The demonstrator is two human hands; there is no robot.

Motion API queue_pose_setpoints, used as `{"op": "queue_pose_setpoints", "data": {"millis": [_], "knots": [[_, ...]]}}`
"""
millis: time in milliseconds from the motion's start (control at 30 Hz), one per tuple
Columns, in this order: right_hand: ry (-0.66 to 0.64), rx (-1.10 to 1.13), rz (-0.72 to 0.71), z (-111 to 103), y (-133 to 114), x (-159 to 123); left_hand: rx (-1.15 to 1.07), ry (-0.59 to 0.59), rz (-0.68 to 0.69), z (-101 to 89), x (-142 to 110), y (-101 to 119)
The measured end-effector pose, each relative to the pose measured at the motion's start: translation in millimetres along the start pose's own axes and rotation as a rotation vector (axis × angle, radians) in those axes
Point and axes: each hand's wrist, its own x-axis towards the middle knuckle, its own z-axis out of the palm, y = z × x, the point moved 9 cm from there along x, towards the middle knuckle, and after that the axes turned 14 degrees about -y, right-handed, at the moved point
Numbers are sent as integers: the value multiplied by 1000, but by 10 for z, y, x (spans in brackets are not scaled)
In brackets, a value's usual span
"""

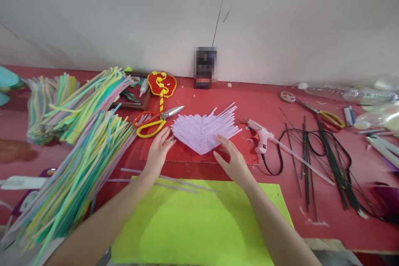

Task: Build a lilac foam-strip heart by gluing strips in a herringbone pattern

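Note:
A heart-like leaf shape of pale purple strips (202,133), angled from a central seam, lies flat on the red table. My left hand (160,149) is at its left edge, fingers loosely bent and apart with nothing between them; whether the fingertips touch the strips I cannot tell. Over the lower right edge, my right hand (232,156) has its thumb and fingers spread, the index fingertip on or just above the strips. Scissors (156,122) with yellow and orange handles lie up and left of my left hand. A pink glue gun (262,135) rests right of the shape.
Bundles of pastel strips (77,174) cover the left side. Loose purple strips (174,181) lie by a lime-green sheet (199,224) in front. Dark stems (332,162), a black cord (282,158) and other scissors (330,119) are at right. A pixelated object (205,68) stands against the wall.

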Motion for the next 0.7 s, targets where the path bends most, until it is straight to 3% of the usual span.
{"op": "queue_pose_setpoints", "data": {"millis": [267,400,500,600,700], "knots": [[158,-44,79,-283,173,-74,211,-20,-35,7,-64,15],[205,-105,44,-345,164,-92,512,-47,148,118,-131,231],[219,-149,5,-337,76,-91,749,-191,248,347,-190,305],[101,-177,-76,-176,-119,-51,929,-310,283,509,-237,261],[-192,-166,-259,199,-419,-48,1023,-340,309,545,-253,209]]}}
